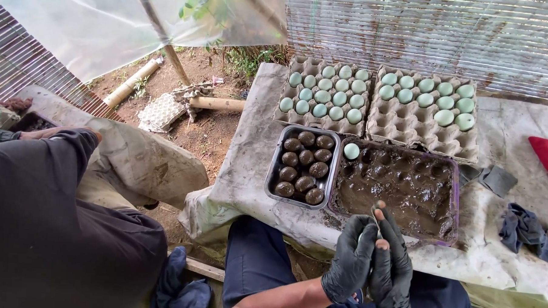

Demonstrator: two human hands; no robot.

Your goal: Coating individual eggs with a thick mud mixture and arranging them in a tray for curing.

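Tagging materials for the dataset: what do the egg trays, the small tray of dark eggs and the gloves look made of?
Egg trays: moulded paper pulp by the look, grey-brown, matt, fibrous dimpled cups. Small tray: probably metal, with a grey rolled rim and dull sheen, though mud-smeared. Gloves on the left hand and right hand: thin black rubber, likely nitrile or latex, wrinkled and slightly glossy, torn at some fingertips.

Single head-worn view, looking steeply down and forward from seated position; black-gloved hands close at bottom edge, grey cloth-covered table (249,171) mid-frame, corrugated metal wall (424,32) farthest, another person's dark sleeve near left
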